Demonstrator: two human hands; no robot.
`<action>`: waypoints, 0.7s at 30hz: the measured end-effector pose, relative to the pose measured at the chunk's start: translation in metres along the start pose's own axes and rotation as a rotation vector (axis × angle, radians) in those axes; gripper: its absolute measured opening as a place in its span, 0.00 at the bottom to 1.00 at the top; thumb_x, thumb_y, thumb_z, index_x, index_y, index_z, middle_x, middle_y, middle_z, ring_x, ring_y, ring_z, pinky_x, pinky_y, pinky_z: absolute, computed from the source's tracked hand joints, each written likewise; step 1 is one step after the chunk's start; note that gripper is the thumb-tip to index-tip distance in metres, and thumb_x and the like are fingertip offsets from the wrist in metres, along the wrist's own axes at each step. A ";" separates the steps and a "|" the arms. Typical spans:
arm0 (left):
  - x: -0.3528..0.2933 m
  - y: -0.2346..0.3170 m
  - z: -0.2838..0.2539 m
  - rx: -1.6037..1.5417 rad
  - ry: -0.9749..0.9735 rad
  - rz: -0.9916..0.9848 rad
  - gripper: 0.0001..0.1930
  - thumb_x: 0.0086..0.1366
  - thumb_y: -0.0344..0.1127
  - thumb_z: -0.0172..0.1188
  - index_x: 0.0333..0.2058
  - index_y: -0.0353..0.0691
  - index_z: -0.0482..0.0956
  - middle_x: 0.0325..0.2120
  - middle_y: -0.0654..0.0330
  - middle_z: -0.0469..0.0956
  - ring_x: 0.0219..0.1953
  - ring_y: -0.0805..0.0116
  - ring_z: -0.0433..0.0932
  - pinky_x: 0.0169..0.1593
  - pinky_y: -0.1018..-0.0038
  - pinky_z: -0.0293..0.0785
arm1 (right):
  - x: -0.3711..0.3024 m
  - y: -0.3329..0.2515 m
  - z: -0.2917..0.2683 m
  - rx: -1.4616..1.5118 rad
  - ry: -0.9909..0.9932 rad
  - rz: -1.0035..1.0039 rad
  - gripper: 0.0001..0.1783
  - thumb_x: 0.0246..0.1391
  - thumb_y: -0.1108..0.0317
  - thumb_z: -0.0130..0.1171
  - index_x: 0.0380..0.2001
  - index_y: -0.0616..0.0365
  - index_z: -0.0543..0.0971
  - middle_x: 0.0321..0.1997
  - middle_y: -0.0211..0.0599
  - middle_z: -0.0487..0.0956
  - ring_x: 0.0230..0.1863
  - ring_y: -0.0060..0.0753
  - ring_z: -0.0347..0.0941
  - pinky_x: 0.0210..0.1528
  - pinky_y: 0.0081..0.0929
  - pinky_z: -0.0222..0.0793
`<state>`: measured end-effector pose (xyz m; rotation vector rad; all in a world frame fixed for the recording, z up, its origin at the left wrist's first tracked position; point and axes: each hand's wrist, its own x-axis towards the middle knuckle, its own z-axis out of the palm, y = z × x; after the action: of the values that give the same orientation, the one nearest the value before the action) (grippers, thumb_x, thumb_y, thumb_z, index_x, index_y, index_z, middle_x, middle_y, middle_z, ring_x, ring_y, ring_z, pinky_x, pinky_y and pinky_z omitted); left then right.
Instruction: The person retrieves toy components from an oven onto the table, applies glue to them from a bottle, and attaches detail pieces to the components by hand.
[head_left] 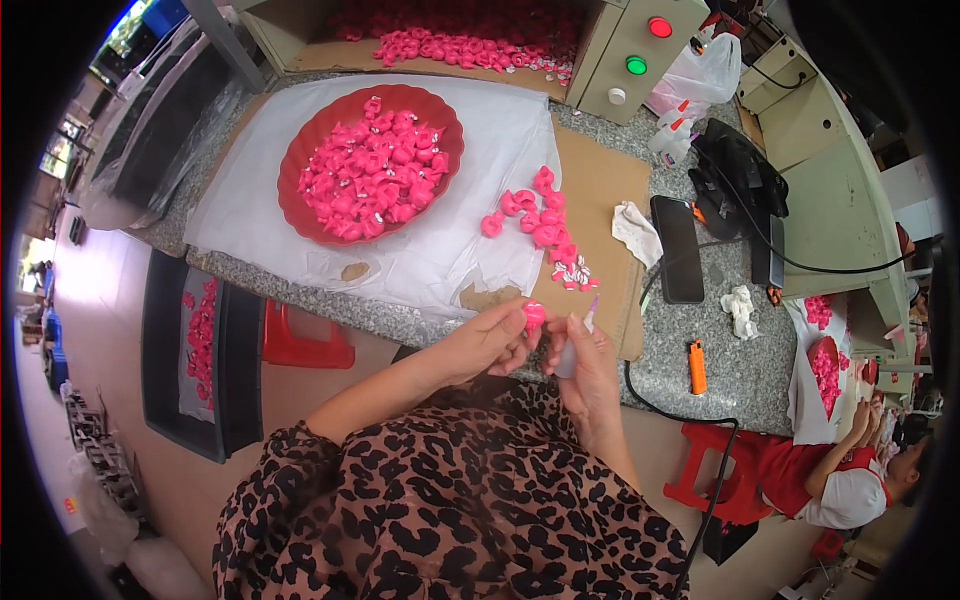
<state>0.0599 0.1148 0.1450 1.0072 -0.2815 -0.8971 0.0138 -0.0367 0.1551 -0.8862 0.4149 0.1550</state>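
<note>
My left hand [488, 342] pinches a small bright pink plastic figure piece [534, 315] between thumb and fingers, just above the table's near edge. Beside it, my right hand [596, 372] is wrapped round a small white squeeze bottle [567, 358] with a thin purplish nozzle pointing up. The bottle and the pink piece are close but apart. Beyond my hands, a loose group of pink pieces [545, 232] lies on white paper and cardboard. Several small white-and-pink parts [572, 274] lie at its near end. A red scalloped bowl [291, 190] heaped with pink pieces stands farther left.
A black phone [678, 250], an orange lighter [697, 368], crumpled tissues [740, 310] and white bottles [672, 142] lie to the right. A black cable [660, 408] crosses the table edge. At the back stands a machine with lights [635, 65]. A black bin [245, 400] is lower left; a co-worker [840, 490] sits right.
</note>
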 end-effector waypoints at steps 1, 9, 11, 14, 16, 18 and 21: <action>-0.002 0.002 0.000 -0.042 -0.022 -0.007 0.18 0.64 0.46 0.34 0.45 0.40 0.60 0.27 0.65 0.61 0.17 0.80 0.61 0.16 0.88 0.53 | -0.001 -0.001 -0.001 0.009 -0.003 -0.006 0.09 0.51 0.64 0.50 0.24 0.59 0.71 0.16 0.28 0.67 0.15 0.20 0.63 0.16 0.18 0.60; -0.014 -0.002 0.007 -0.010 0.037 0.015 0.19 0.65 0.45 0.31 0.44 0.37 0.61 0.25 0.63 0.63 0.17 0.79 0.61 0.16 0.87 0.55 | -0.006 -0.005 -0.018 -0.179 0.135 -0.353 0.08 0.48 0.68 0.53 0.27 0.62 0.69 0.17 0.29 0.68 0.16 0.18 0.63 0.18 0.15 0.60; -0.019 -0.004 0.006 0.004 0.036 0.031 0.19 0.65 0.45 0.32 0.44 0.37 0.62 0.25 0.63 0.63 0.17 0.79 0.61 0.16 0.87 0.55 | -0.006 -0.003 -0.022 -0.340 0.215 -0.483 0.08 0.48 0.67 0.53 0.27 0.62 0.70 0.16 0.27 0.68 0.16 0.18 0.63 0.18 0.15 0.61; -0.026 0.008 -0.009 0.236 0.300 0.150 0.17 0.64 0.46 0.36 0.44 0.40 0.62 0.24 0.67 0.63 0.18 0.81 0.60 0.18 0.87 0.54 | -0.004 0.006 -0.035 -0.255 0.182 -0.515 0.08 0.47 0.69 0.51 0.31 0.60 0.67 0.20 0.31 0.68 0.18 0.20 0.65 0.19 0.17 0.62; -0.033 0.033 -0.020 0.599 0.581 0.381 0.14 0.62 0.42 0.42 0.40 0.38 0.66 0.22 0.67 0.65 0.21 0.81 0.63 0.24 0.85 0.60 | -0.007 0.007 -0.041 -0.176 0.154 -0.536 0.10 0.47 0.70 0.50 0.33 0.60 0.65 0.22 0.32 0.69 0.19 0.21 0.65 0.21 0.18 0.63; -0.041 0.058 -0.044 1.102 0.886 0.697 0.13 0.59 0.35 0.47 0.39 0.32 0.67 0.29 0.52 0.71 0.33 0.62 0.70 0.38 0.72 0.65 | -0.006 0.008 -0.040 -0.153 0.113 -0.584 0.13 0.46 0.71 0.49 0.36 0.61 0.63 0.23 0.33 0.69 0.21 0.22 0.67 0.23 0.19 0.64; -0.046 0.095 -0.078 1.390 1.033 0.834 0.14 0.58 0.37 0.48 0.40 0.34 0.68 0.32 0.48 0.71 0.36 0.54 0.70 0.39 0.68 0.65 | -0.002 0.011 -0.040 -0.174 0.091 -0.610 0.11 0.47 0.72 0.49 0.34 0.62 0.62 0.26 0.35 0.70 0.23 0.22 0.67 0.25 0.18 0.65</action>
<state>0.1259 0.2186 0.1900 2.2053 -0.3720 0.8185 -0.0027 -0.0607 0.1263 -1.1566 0.2020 -0.4171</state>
